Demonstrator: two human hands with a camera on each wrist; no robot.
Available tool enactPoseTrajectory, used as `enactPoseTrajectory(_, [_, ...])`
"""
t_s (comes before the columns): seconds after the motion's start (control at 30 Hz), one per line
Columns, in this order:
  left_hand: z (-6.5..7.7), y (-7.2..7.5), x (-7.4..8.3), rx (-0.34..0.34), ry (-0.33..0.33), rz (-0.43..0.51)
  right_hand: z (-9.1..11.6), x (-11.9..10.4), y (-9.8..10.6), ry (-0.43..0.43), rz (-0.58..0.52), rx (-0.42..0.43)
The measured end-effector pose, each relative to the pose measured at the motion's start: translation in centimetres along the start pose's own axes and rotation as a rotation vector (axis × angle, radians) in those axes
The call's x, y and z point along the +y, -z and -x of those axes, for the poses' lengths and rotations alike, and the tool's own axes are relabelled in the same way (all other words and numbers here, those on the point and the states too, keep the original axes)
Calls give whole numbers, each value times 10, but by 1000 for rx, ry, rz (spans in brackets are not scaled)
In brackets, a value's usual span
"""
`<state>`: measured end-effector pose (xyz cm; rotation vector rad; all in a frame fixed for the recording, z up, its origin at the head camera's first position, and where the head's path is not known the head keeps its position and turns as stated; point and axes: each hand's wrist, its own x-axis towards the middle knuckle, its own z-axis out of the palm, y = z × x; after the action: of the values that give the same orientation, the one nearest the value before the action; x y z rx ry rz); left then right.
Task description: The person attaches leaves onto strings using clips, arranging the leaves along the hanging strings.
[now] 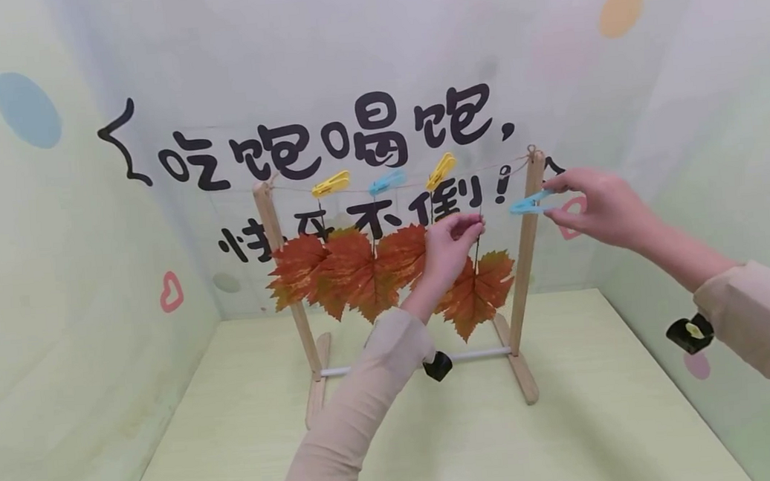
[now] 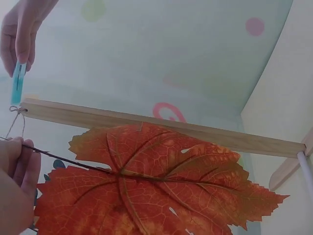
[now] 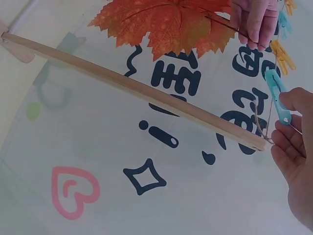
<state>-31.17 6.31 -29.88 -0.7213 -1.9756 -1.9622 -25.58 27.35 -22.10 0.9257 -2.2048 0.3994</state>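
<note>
My left hand [image 1: 451, 249] pinches the dark stem of an orange-red maple leaf [image 1: 476, 295], which hangs below the fingertips near the string [image 1: 490, 166]. In the left wrist view the same leaf [image 2: 146, 181] fills the lower middle, its stem running to the fingers. My right hand [image 1: 600, 207] grips a light blue clothespin [image 1: 528, 204] by its handle ends, beside the right post. Its tip points left, towards the string, in the right wrist view. Several similar leaves [image 1: 360, 268] hang to the left, partly behind my left hand, under yellow and blue clothespins [image 1: 388, 182] on the string.
A wooden stand carries the string between its left post [image 1: 287, 277] and right post [image 1: 527, 260]. A white bar [image 1: 480, 354] joins the feet on the pale table [image 1: 573, 436]. Behind is a cloth wall [image 1: 318, 44] with black lettering.
</note>
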Motion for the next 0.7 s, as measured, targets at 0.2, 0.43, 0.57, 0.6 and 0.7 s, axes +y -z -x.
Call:
enactPoseTrajectory(0.2, [-14, -6, 6, 49, -36, -31, -5, 1, 3, -14, 23, 38])
enactPoseTrajectory(0.43, [-26, -14, 15, 105, -27, -58, -6, 3, 4, -59, 25, 39])
enactPoseTrajectory(0.57, [-31, -16, 17, 137, -33, -62, -7, 4, 4, -67, 17, 44])
enactPoseTrajectory(0.6, [-31, -17, 17, 145, -30, -66, -7, 5, 5, -69, 16, 43])
enactPoseTrajectory(0.7, [-33, -19, 17, 171, -17, -58, -9, 5, 5, -83, 14, 42])
